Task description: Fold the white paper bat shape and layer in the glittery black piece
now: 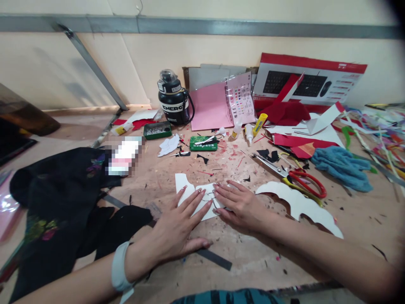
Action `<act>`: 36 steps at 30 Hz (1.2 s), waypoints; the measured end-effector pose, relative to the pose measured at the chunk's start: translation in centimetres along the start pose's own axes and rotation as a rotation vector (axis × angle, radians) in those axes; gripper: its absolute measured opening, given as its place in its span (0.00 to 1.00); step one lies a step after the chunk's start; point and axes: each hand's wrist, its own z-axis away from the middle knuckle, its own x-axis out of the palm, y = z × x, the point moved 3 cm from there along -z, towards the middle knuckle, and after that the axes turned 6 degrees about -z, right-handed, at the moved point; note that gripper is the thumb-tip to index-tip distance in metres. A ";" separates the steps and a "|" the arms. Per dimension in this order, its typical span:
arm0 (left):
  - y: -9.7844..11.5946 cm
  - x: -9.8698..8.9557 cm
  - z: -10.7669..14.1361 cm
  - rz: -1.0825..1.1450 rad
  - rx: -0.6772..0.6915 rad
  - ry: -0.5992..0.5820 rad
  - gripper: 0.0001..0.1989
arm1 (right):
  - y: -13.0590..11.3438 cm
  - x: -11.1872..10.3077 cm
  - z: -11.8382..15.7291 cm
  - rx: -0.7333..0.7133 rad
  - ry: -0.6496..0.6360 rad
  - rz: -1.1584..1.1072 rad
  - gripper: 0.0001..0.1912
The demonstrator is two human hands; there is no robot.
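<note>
A white paper cutout (182, 181) with thin dark lines lies flat on the table. My left hand (180, 223) rests on its left part, palm down, fingers spread. On its right part lies my right hand (242, 204), fingers stretched out and flat, covering that end of the paper. The two hands are close together but apart at the fingertips. Under my left thumb's side, a dark grey strip (217, 259) sits on the table. To the right of my right hand, a scalloped white paper piece (303, 202) lies partly behind my forearm.
Red-handled scissors (289, 174) and a blue cloth (343, 168) lie right. Behind are a green tin (204, 146), glue bottles (249, 133), a black bottle (174, 103), pink paper (209, 105) and a keyboard box (310, 80). Black fabric (63, 202) and a phone (125, 155) are left.
</note>
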 end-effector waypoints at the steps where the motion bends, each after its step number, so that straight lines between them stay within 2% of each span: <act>1: 0.0 0.1 -0.1 -0.004 -0.004 -0.009 0.44 | 0.0 0.0 0.0 0.000 -0.008 0.006 0.17; 9: -0.1 0.3 -0.3 0.010 -0.006 -0.026 0.46 | 0.0 0.0 0.0 -0.012 0.002 0.022 0.18; 28: -0.1 -1.1 1.1 -0.074 -0.032 0.007 0.47 | 0.1 0.1 0.0 -0.021 -0.003 0.025 0.17; 36: -0.6 -0.4 1.2 -0.052 -0.052 -0.008 0.48 | 0.0 0.0 0.0 -0.019 -0.005 0.031 0.18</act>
